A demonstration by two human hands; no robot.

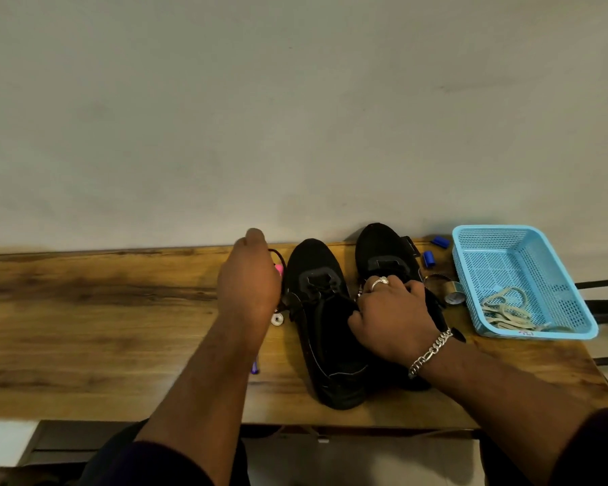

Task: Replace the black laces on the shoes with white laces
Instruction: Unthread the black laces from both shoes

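Note:
Two black shoes stand side by side on the wooden table, toes toward the wall: the left shoe (325, 324) and the right shoe (383, 254). My left hand (250, 275) is raised beside the left shoe and pinches a black lace (278, 256) that runs back to that shoe's eyelets. My right hand (394, 313) rests on the right shoe and grips its tongue and collar. White laces (506, 310) lie in the blue basket (471, 261) at the right.
Small items lie around the shoes: blue caps (429, 258), a metal tape roll (453, 292), a pink object (279, 270), a small silver piece (277, 319) and a purple pen (255, 367). The wall stands right behind the table (102, 310).

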